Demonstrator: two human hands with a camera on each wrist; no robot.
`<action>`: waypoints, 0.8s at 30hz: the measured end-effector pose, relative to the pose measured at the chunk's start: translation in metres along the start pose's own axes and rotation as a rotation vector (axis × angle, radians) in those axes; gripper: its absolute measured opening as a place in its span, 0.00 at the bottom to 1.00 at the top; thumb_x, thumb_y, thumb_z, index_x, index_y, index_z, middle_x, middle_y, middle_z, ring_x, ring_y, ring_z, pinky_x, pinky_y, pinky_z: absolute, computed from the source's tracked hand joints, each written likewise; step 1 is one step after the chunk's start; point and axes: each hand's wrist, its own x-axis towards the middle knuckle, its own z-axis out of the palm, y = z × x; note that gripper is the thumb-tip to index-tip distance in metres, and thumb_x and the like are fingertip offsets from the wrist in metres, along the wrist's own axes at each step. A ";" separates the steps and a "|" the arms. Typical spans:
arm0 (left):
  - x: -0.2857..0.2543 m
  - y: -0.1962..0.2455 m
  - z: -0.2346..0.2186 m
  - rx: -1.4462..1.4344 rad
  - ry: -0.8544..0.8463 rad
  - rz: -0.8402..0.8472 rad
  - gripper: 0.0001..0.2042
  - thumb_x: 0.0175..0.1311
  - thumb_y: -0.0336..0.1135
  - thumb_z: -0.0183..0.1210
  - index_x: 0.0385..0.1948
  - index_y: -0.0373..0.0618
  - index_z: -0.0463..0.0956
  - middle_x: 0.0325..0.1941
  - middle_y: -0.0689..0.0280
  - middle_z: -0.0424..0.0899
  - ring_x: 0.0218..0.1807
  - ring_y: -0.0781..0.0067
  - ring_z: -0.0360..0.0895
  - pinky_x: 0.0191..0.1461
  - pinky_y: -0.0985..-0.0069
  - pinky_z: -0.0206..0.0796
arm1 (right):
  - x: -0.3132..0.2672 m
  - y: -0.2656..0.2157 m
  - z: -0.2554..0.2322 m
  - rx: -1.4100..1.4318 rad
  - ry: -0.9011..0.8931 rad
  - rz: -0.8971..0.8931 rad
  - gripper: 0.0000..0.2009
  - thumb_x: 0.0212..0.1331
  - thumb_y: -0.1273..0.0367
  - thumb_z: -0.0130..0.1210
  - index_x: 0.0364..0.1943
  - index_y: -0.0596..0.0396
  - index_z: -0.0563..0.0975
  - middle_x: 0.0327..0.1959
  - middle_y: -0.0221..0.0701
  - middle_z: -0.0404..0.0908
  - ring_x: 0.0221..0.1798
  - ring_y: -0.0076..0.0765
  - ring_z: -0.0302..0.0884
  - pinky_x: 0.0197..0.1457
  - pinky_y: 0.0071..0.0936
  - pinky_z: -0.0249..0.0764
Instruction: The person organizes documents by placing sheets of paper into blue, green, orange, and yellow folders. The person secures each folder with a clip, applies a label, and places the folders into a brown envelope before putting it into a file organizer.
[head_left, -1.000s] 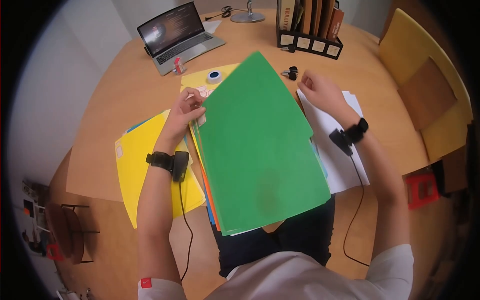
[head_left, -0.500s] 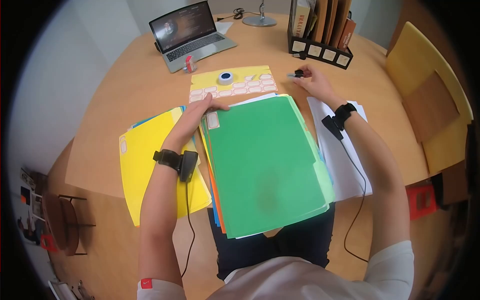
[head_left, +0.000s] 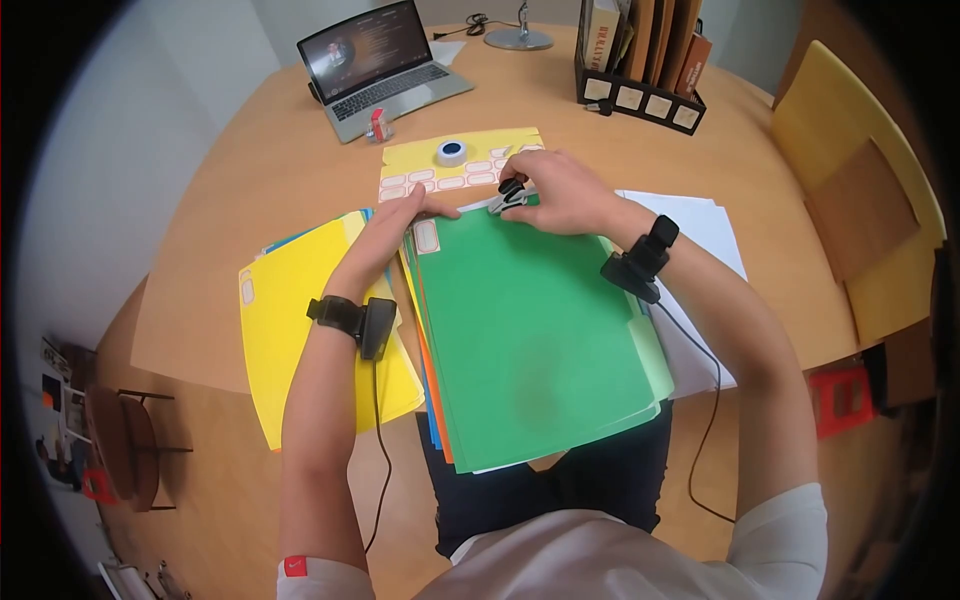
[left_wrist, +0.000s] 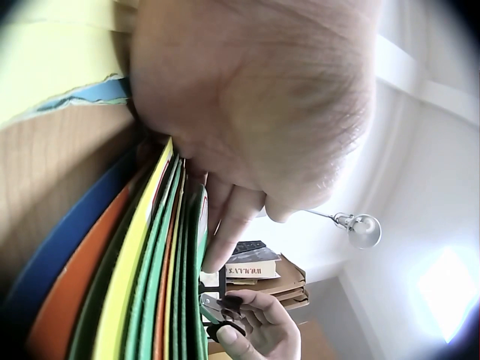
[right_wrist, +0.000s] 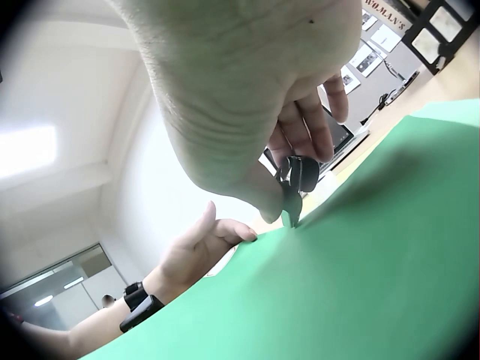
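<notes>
A stack of coloured folders with a green folder [head_left: 540,320] on top stands before the person, its lower end close over the lap. At the stack's upper left corner is the left hand [head_left: 392,228], its fingers lying along the green face in the left wrist view. Between thumb and fingers, the right hand [head_left: 572,195] pinches a spring clip [right_wrist: 301,176] with black handles and metal jaws. That clip's tips meet the stack's top edge in the right wrist view. A red-bordered label [head_left: 427,237] marks the green folder's upper left.
Yellow folders [head_left: 310,330] lie at the left, white sheets [head_left: 700,240] at the right. Beyond the stack is a yellow label sheet [head_left: 405,157] bearing a small round white item [head_left: 452,153]. Farther back are a laptop [head_left: 400,90], a lamp base [head_left: 518,41] and a black file holder [head_left: 645,107].
The green folder's raised corner has come down onto the stack. My right hand has picked the spring clip off the table and brought it left to the stack's top edge.
</notes>
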 end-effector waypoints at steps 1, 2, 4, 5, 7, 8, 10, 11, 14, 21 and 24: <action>0.000 -0.001 0.000 -0.007 -0.002 0.001 0.32 0.82 0.57 0.35 0.47 0.40 0.86 0.51 0.60 0.86 0.56 0.68 0.78 0.69 0.73 0.64 | 0.000 -0.002 -0.001 -0.005 -0.005 0.013 0.21 0.52 0.63 0.71 0.46 0.61 0.80 0.45 0.44 0.85 0.50 0.49 0.83 0.56 0.40 0.77; 0.001 -0.001 0.000 -0.014 -0.006 0.002 0.32 0.82 0.57 0.35 0.47 0.40 0.86 0.51 0.60 0.86 0.56 0.68 0.78 0.69 0.73 0.64 | -0.001 -0.004 -0.003 -0.010 -0.008 0.028 0.20 0.51 0.64 0.71 0.46 0.61 0.80 0.44 0.44 0.85 0.50 0.49 0.83 0.55 0.40 0.78; 0.004 -0.002 0.000 -0.029 -0.013 -0.001 0.32 0.82 0.57 0.35 0.47 0.40 0.86 0.51 0.60 0.86 0.56 0.68 0.78 0.69 0.73 0.63 | -0.001 -0.009 -0.009 -0.011 -0.047 0.084 0.21 0.51 0.64 0.72 0.46 0.61 0.80 0.44 0.42 0.85 0.49 0.47 0.84 0.54 0.39 0.78; 0.004 -0.003 0.000 -0.040 -0.011 -0.005 0.32 0.82 0.57 0.35 0.47 0.40 0.86 0.51 0.60 0.86 0.56 0.68 0.78 0.70 0.73 0.63 | -0.001 -0.009 -0.011 -0.014 -0.065 0.110 0.21 0.51 0.64 0.72 0.46 0.61 0.80 0.44 0.41 0.86 0.48 0.46 0.84 0.54 0.38 0.78; 0.005 -0.005 0.001 -0.035 0.000 -0.012 0.32 0.82 0.57 0.35 0.47 0.40 0.86 0.51 0.60 0.86 0.56 0.68 0.78 0.70 0.73 0.63 | -0.002 0.011 -0.009 0.071 0.036 0.215 0.22 0.52 0.64 0.73 0.48 0.61 0.80 0.44 0.40 0.86 0.48 0.42 0.84 0.53 0.36 0.79; 0.006 -0.006 0.000 -0.021 0.009 -0.014 0.32 0.82 0.57 0.35 0.47 0.40 0.86 0.50 0.60 0.86 0.56 0.67 0.78 0.70 0.73 0.63 | -0.002 0.027 -0.006 0.113 0.084 0.263 0.23 0.52 0.64 0.73 0.49 0.61 0.80 0.44 0.40 0.86 0.48 0.40 0.84 0.52 0.35 0.79; 0.003 -0.006 -0.002 -0.007 0.031 -0.020 0.32 0.82 0.57 0.35 0.47 0.41 0.86 0.50 0.59 0.86 0.57 0.67 0.78 0.70 0.73 0.62 | -0.002 0.079 -0.003 0.150 0.221 0.398 0.23 0.53 0.63 0.73 0.50 0.61 0.80 0.45 0.39 0.86 0.48 0.37 0.84 0.52 0.33 0.79; 0.001 -0.004 0.000 -0.007 0.035 -0.024 0.32 0.82 0.58 0.35 0.47 0.41 0.86 0.50 0.59 0.86 0.57 0.67 0.78 0.71 0.73 0.62 | -0.006 0.105 -0.003 0.168 0.289 0.468 0.24 0.54 0.63 0.73 0.51 0.61 0.80 0.45 0.39 0.86 0.49 0.35 0.84 0.52 0.32 0.79; 0.001 -0.001 0.001 -0.009 0.029 -0.018 0.32 0.82 0.58 0.34 0.46 0.42 0.86 0.50 0.59 0.86 0.57 0.67 0.77 0.71 0.73 0.61 | -0.029 0.160 -0.010 0.144 0.244 0.585 0.28 0.52 0.57 0.73 0.52 0.62 0.79 0.43 0.40 0.86 0.49 0.40 0.84 0.53 0.32 0.78; 0.004 -0.005 -0.001 -0.009 0.013 -0.003 0.33 0.82 0.58 0.34 0.46 0.41 0.86 0.50 0.59 0.86 0.56 0.67 0.78 0.71 0.73 0.61 | -0.034 0.159 -0.005 -0.469 0.466 0.357 0.28 0.59 0.50 0.64 0.53 0.58 0.79 0.45 0.39 0.86 0.47 0.47 0.84 0.52 0.41 0.78; 0.004 -0.004 0.000 -0.003 0.020 -0.009 0.33 0.82 0.58 0.34 0.47 0.41 0.86 0.50 0.59 0.86 0.56 0.66 0.78 0.70 0.72 0.62 | -0.009 0.117 -0.016 -0.391 0.359 0.385 0.23 0.64 0.50 0.57 0.51 0.55 0.82 0.45 0.39 0.86 0.48 0.51 0.83 0.55 0.45 0.77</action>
